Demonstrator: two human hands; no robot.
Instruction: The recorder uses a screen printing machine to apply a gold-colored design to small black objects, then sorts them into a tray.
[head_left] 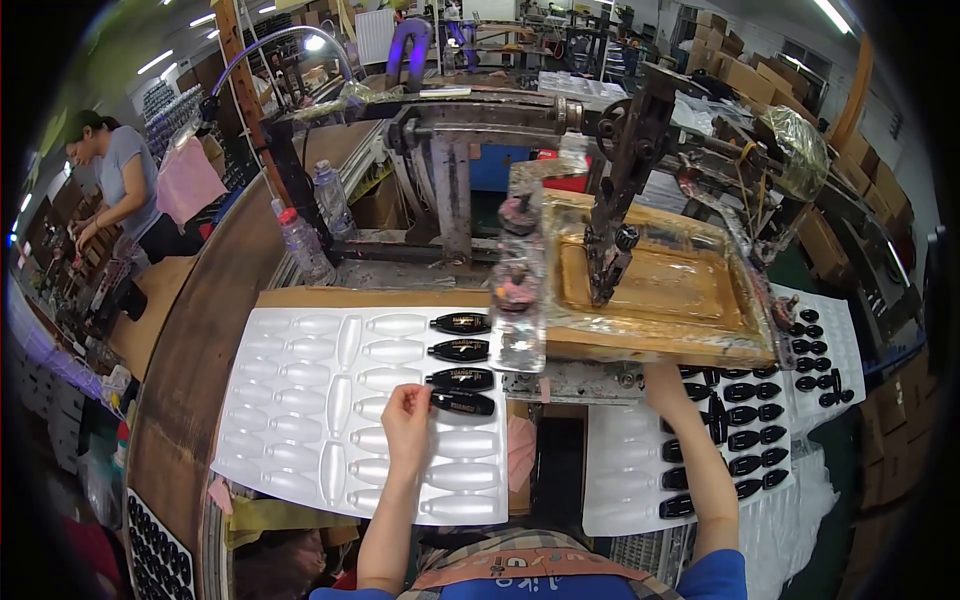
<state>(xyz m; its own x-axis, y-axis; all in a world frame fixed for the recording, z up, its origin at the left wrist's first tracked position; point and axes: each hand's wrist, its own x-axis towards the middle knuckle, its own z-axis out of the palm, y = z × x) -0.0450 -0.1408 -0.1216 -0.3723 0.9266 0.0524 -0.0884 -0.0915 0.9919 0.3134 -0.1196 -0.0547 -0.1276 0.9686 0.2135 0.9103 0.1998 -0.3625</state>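
My left hand (405,415) is closed in a pinch at the left end of a glossy black oval piece (465,403) with light printing. The piece lies slightly tilted over the right-hand column of a white moulded tray (340,480). Above it in that column sit several similar black pieces (462,350) with gold-coloured printing. My right hand (660,385) reaches under the front edge of a screen-printing frame (650,350), where its fingers are hidden. Below that arm is a second white tray (620,490), holding several black pieces (742,415) on its right side.
The printing machine's dark metal arm (625,180) stands over the frame. Two plastic bottles, one with a red cap (290,215), stand at the back left. A pink cloth (520,450) lies between the trays. A co-worker (125,180) is busy at a far-left bench.
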